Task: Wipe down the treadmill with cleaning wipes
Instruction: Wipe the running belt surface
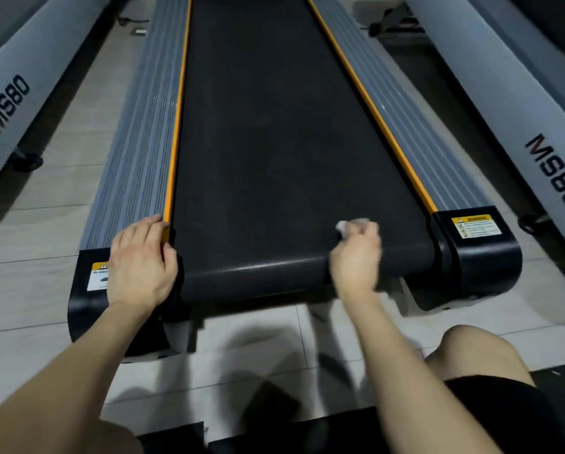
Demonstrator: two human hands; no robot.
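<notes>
**Left arm:** reaches forward from the lower left, forearm bare, wrist nearly straight.

**Left hand** [141, 260]: palm down, fingers close together and nearly straight. It holds nothing. It rests on the near end of the treadmill's left side rail [136, 142], where the grey ribbing meets the black left end cap [82, 299]. My fingertips lie along the orange strip [176, 142], and the thumb side sits at the belt's left edge.

**Right arm:** reaches forward from the lower right, wrist bent slightly inward.

**Right hand** [356, 257]: fingers curled round a white wipe [346, 226], which is bunched up and shows past my knuckles. Hand and wipe sit on the belt [274, 142] at its near edge, towards the right side and short of the right end cap [484, 257].

**Treadmill:** the black belt runs away from me between two grey rails, right side rail [415, 132] included. The far end is cut off by the top edge.

**Hard to make out:**
- My right hand is blurred, so I cannot count the fingers or tell how much wipe is inside the grip.
- The left warning label [97, 276] is partly covered by my left hand.
- The small print on the right warning label [476, 226] is unreadable.

**Surroundings:**
- A left neighbouring machine [9, 103] and a right neighbouring machine [553, 172], both marked MS80 and both cropped.
- A pale tiled floor [45, 224].
- My bare knee [471, 352] at lower right.
</notes>
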